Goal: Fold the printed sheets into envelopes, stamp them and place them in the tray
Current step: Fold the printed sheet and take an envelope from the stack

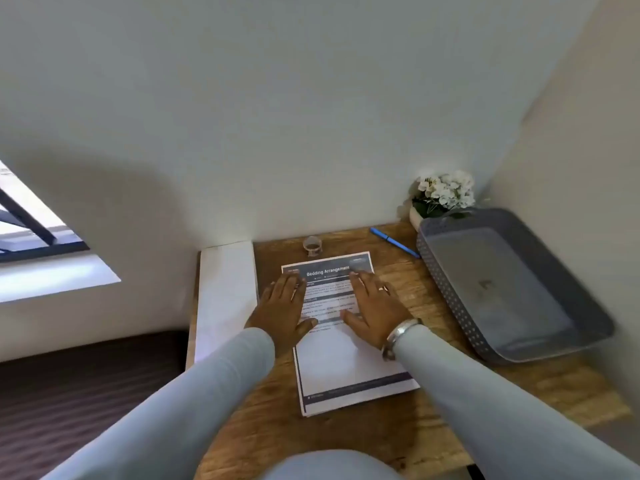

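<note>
I am laying both hands flat on the sheets [349, 362] stacked mid-desk [433, 441], left hand [282, 308] and right hand [375, 306] with fingers straight, gripping nothing, probably to keep the paper from sliding before the first fold. The stamp [312, 246] is waiting just beyond the sheets' far edge, and the tray [446, 292] is sitting empty at my right, within reach.

- Printed sheet [346, 362]: only the heading reads. The finer lines blur, and the left hand [282, 308] and right hand [372, 308], lying flat, cover its middle.
- Small round object [312, 245] just behind the sheet: too blurred to identify.
- Tray [450, 292] right of the sheet: smeared, the mark on its floor unreadable. It hides part of the flower pot [415, 216].
</note>
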A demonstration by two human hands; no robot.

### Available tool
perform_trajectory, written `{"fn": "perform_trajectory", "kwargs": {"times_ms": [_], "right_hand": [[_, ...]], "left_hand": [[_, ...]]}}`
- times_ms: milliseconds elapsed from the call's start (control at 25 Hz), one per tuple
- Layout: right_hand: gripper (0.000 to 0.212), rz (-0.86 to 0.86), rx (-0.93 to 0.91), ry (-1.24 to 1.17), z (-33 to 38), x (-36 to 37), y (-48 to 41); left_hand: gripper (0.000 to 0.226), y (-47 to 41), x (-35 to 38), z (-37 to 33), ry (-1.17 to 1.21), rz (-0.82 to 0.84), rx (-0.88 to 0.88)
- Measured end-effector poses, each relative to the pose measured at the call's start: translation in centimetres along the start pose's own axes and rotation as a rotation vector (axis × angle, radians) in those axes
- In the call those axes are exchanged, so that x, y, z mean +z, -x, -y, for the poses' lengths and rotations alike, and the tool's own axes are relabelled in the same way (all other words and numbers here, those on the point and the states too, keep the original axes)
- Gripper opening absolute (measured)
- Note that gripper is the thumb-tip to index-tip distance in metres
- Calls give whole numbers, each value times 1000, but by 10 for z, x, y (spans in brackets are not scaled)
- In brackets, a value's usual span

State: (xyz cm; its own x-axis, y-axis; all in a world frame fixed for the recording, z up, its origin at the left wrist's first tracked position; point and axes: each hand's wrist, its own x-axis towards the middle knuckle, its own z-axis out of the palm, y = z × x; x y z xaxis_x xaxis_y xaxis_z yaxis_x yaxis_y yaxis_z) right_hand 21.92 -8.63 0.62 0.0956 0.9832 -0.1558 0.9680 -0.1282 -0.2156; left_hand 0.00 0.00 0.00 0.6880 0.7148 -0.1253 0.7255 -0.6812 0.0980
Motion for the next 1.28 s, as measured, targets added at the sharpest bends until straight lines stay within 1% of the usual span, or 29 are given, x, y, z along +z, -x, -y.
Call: {"fn": "perform_trajectory", "kwargs": {"times_ms": [80,200,320,400,440,520,600,680,880,920,1000,1080,1200,1280], "right_hand": [[90,20,-50,35,4,9,-2],[82,42,-125,86,10,27,-8],[84,58,-146,113,14,35,-19],[81,46,-150,116,12,40,-30],[82,42,-143,104,9,40,-36],[91,63,-98,85,0,37,-49],[102,78,-12,93,-11,32,-58],[108,77,55,107,-18,29,-61],[109,60,69,128,-17,35,-62],[108,64,74,134,-17,34,-63],[107,77,83,146,-17,31,-63],[101,61,32,163,-10,30,-60],[84,16,-203,171,11,43,-52],[78,1,-251,160,16,50,-48]], "left_hand": [[79,-6,5,-3,-32,-14,1],[79,-11,16,-6,-76,36,9],[78,-12,28,-7,-87,71,-10],[80,-13,33,-6,-100,74,-19],[82,-14,34,-5,-118,74,-16],[86,-16,35,-2,-125,72,6],[88,-16,33,0,-120,62,20],[86,-17,29,-1,-98,60,21],[78,-35,21,1,-96,108,-6],[79,-39,22,4,-94,113,-19],[89,-43,25,8,-103,119,-35],[96,-42,28,11,-118,124,-21],[97,-39,31,13,-120,106,3],[96,-36,34,15,-109,97,9]]}}
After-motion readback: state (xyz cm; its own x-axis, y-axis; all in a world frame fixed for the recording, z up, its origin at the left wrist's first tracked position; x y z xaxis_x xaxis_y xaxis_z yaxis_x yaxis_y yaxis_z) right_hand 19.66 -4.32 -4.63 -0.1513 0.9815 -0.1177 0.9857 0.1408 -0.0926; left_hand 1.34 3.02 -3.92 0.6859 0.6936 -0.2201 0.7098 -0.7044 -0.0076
